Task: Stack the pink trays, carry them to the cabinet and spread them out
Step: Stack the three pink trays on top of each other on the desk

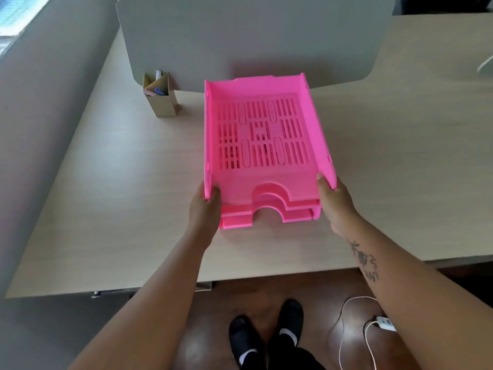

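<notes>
A stack of pink trays point(262, 134) sits in the middle of the beige desk point(112, 198), slotted floors up, cut-out front edges toward me. The top tray point(266, 182) rests on lower ones whose front lips point(288, 216) stick out beneath it. My left hand point(204, 212) grips the near left corner of the stack, thumb over the side wall. At the near right corner, my right hand point(337, 206) holds the right side wall, thumb inside the rim.
A cardboard pen holder point(160, 98) with pens stands left of the trays against the grey divider panel point(248, 41). The desk's near edge runs just in front of my feet point(266, 332). A white charger and cable point(373, 323) lie on the floor at the right.
</notes>
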### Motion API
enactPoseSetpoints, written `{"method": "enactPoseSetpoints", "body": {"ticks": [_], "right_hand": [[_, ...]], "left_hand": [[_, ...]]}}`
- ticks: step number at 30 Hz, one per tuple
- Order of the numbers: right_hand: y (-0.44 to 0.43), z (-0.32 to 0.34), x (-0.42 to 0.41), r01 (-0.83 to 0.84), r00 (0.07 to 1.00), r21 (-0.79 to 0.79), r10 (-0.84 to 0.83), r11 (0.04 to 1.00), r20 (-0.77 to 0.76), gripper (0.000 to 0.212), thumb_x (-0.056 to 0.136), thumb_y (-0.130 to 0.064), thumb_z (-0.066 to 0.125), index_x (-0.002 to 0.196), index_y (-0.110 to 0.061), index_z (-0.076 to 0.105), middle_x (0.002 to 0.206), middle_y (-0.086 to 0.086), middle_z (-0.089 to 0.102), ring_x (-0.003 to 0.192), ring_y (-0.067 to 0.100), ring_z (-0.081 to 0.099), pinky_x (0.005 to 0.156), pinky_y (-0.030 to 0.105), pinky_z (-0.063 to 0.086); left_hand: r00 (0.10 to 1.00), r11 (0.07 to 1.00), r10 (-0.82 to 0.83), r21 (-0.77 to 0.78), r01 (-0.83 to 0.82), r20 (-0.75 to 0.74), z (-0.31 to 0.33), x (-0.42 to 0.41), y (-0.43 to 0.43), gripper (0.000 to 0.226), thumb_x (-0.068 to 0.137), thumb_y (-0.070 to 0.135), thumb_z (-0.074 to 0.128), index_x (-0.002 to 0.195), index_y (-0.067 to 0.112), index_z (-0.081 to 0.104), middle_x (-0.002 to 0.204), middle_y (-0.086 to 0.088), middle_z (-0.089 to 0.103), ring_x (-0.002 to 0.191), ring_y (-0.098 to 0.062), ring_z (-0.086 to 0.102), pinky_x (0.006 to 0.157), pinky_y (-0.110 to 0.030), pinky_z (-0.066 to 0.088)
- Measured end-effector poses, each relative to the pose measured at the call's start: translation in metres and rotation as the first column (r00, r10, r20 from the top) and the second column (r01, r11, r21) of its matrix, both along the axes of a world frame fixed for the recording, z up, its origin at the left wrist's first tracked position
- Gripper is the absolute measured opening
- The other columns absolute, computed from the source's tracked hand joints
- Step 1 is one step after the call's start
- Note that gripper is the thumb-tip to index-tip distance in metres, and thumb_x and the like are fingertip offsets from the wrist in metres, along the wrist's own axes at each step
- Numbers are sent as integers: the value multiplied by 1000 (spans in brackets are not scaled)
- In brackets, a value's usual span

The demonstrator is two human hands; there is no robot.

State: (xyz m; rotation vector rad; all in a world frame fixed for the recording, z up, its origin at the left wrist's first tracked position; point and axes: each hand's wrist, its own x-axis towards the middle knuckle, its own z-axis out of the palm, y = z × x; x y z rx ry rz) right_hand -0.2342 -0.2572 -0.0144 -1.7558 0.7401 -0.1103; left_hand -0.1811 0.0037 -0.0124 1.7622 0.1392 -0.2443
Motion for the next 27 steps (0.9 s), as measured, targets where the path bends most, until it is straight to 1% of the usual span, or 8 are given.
{"method": "enactPoseSetpoints", "body": {"ticks": [4,8,13,16,18,22,25,27], "right_hand": [[1,2,3,20,1000,48,-20,999,-16,44,101,-40,42,136,-14,51,108,17,67,99,31,66,68,34,56],[0,3,-8,-41,999,85,42,996,-20,62,87,-58,55,137,-21,50,109,8,69,98,24,67,80,45,60],[-1,-6,-15,-4,1000,127,7,992,-26,50,93,-45,54,136,-20,51,106,8,68,93,23,67,86,48,56],[-3,-5,-7,-23,999,97,26,995,-31,47,95,-45,50,134,-19,53,98,5,68,78,14,66,68,36,60],[-5,-5,-2,-21,999,90,24,996,-30,47,96,-46,49,133,-18,53,99,8,69,77,13,67,53,25,56],[-7,-6,7,15,999,70,-12,997,-35,49,95,-47,50,132,-14,55,107,17,68,84,24,68,56,29,54],[-8,-5,10,6,1000,33,-5,999,-31,48,95,-45,50,130,-13,56,105,21,68,83,29,68,54,28,54],[-7,-4,10,0,1000,33,1,999,-28,45,96,-43,49,129,-14,56,103,19,68,80,26,67,54,28,55]], "left_hand": [[1000,999,-9,-36,9,-8,0,0,1,22,101,31,42,118,29,57,97,3,68,88,-14,66,63,-24,52],[999,995,-46,-90,45,-8,-4,-9,12,43,94,48,53,131,27,54,110,4,71,93,-8,70,67,-18,57],[999,994,4,-112,-8,-40,-14,-23,5,34,98,42,45,130,33,51,112,1,69,101,-12,66,76,-23,53],[998,996,49,-72,-52,-41,-15,-21,-2,35,98,44,41,128,30,53,108,0,69,99,-16,65,76,-27,52],[998,996,60,-58,-61,-26,-14,-20,-4,33,99,45,40,127,31,52,104,2,69,96,-14,66,74,-28,52],[996,996,85,-9,-85,-24,-9,-17,-8,39,100,45,38,133,29,50,102,10,67,93,-7,63,68,-22,49],[997,998,62,28,-61,-47,-3,-8,-6,40,100,41,39,133,23,53,105,2,69,96,-15,64,71,-27,51],[998,997,47,65,-44,-50,0,-6,-4,40,100,36,39,132,18,55,104,-3,69,94,-17,65,72,-30,53]]}}
